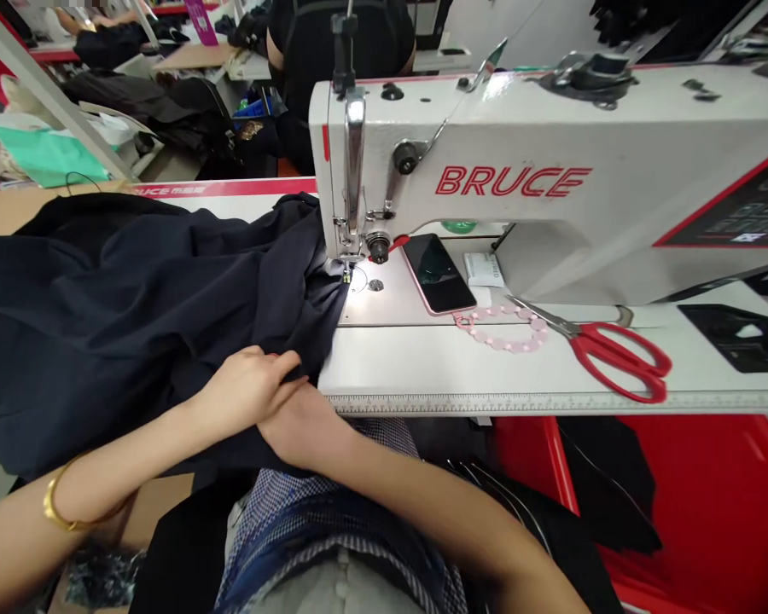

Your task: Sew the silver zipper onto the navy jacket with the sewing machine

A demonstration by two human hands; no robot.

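Observation:
A large dark navy cloth (185, 281), apparently a garment, lies bunched across the left of the sewing table. Its right edge runs under the presser foot (347, 273) of a white sewing machine (518, 162), gathered in folds there. My left hand (247, 388) is closed on the cloth near the table's front edge, thumb pointing right. Touching it, my right hand (304, 426) bends inward and curls into the same cloth; most of its fingers are hidden behind the left hand and the fabric. Both hands are in front of the needle area, apart from it.
A phone (440, 273) with a pink bead strap (509, 341) lies under the machine arm. Red-handled scissors (620, 354) rest to its right. A ruler strip (486, 403) follows the front edge. Below is a red bin (710, 495); another person (342, 43) sits behind the machine.

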